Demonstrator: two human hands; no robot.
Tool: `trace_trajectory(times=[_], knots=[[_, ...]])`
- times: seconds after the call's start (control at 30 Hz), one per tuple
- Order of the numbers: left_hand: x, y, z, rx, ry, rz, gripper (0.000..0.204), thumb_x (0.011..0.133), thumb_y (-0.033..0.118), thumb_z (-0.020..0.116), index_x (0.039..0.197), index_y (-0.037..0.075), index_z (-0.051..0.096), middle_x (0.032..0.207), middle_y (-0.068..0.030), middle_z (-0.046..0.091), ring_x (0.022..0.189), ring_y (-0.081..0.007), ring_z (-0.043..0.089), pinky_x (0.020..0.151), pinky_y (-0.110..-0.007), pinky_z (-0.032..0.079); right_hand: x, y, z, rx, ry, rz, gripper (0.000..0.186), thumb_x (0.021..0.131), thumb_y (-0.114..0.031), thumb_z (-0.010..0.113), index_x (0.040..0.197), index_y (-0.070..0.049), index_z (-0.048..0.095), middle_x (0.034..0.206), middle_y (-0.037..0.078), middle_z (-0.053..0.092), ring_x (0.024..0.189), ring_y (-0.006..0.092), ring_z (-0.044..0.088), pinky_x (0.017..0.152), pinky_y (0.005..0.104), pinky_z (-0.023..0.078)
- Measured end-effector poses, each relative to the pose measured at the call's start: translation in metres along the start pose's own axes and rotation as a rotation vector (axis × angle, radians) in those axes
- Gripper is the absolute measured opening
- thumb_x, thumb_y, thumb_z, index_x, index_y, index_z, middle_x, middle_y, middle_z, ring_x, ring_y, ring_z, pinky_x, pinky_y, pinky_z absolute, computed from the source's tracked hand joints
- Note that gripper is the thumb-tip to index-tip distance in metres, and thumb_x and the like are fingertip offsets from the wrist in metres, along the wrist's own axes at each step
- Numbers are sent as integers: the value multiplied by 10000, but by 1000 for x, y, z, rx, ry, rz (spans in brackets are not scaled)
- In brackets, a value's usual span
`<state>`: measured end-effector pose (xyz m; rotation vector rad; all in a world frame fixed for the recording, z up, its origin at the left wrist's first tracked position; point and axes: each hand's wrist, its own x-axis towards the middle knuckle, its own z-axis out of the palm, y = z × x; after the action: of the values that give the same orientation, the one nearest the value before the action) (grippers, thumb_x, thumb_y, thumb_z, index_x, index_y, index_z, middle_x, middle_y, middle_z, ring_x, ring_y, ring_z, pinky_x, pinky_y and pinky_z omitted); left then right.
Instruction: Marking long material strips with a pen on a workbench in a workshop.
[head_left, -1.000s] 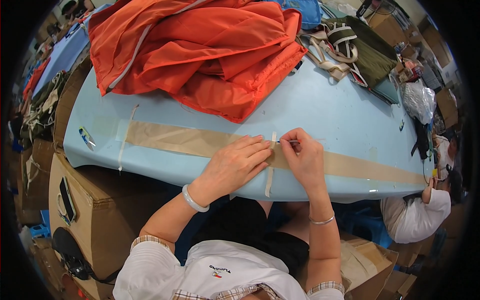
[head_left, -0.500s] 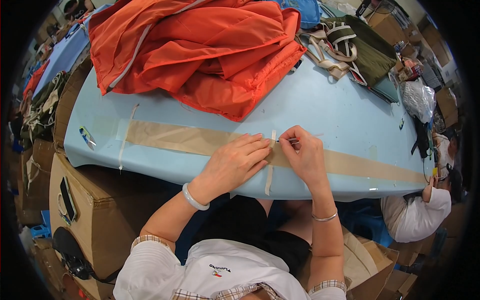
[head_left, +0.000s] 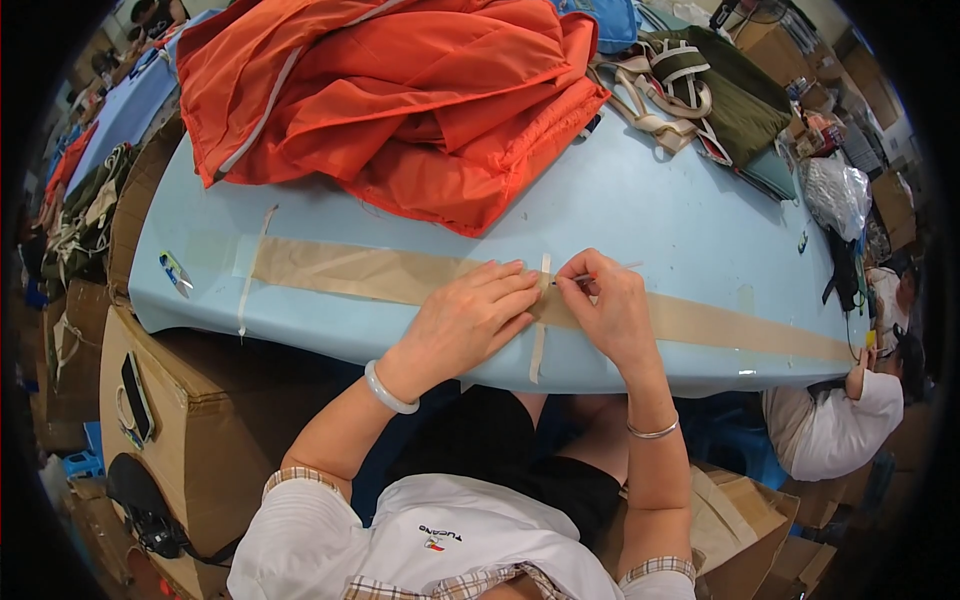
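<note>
Tan strip (head_left: 340, 270) laid out; atop it, left hand (head_left: 472, 315) flat, fingers close together, right hand (head_left: 610, 308) pinching a pen (head_left: 588, 279), marking seemingly unfinished

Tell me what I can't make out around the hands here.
Tan strip, head view: parts hidden by the left hand and right hand.
Pen-like tool, head view: partly hidden by the right hand; tip too small to tell whether it touches the strip.
Orange fabric, head view: cut off by the top edge.
</note>
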<state>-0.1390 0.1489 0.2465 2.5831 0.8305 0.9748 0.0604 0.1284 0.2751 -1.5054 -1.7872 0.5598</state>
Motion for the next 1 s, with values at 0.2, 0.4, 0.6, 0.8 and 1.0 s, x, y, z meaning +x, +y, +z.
trace_trajectory(times=[0.2,0.4,0.6,0.8,1.0], knots=[[-2,-1,-2,5,2,-6,230,858,178,675,1057,63,675,1154,-76,669,1135,-263,605,971,-384,492,-3,-5,0,-2,-36,15,74,832,-29,639,842,30,596,742,158,660,676,252,680,627,323,535],[1,-1,-1,-15,5,-2,220,855,176,677,1040,57,677,1162,-79,668,1142,-264,603,977,-389,488,-7,-9,-5,4,-69,60,89,833,-26,649,861,50,611,777,145,663,679,211,661,665,299,542],[-1,-2,-1,-23,2,-6,212,854,172,676,1025,47,675,1172,-83,665,1150,-264,599,987,-390,482,-15,-14,-5,-26,-100,40,82,828,-16,648,862,50,613,769,142,662,685,200,661,664,285,532],[-2,-2,1,-30,8,-1,217,855,172,675,1028,43,676,1174,-89,664,1156,-263,595,996,-392,475,-23,-14,-4,2,-70,-24,59,824,-28,640,829,8,594,717,157,646,636,262,651,589,330,507],[-2,-2,0,-31,4,0,222,858,172,670,1038,43,681,1169,-92,666,1156,-264,595,1002,-393,470,-28,-15,-4,-14,-88,-17,64,824,-34,645,832,3,593,721,150,641,629,267,645,588,327,504]])
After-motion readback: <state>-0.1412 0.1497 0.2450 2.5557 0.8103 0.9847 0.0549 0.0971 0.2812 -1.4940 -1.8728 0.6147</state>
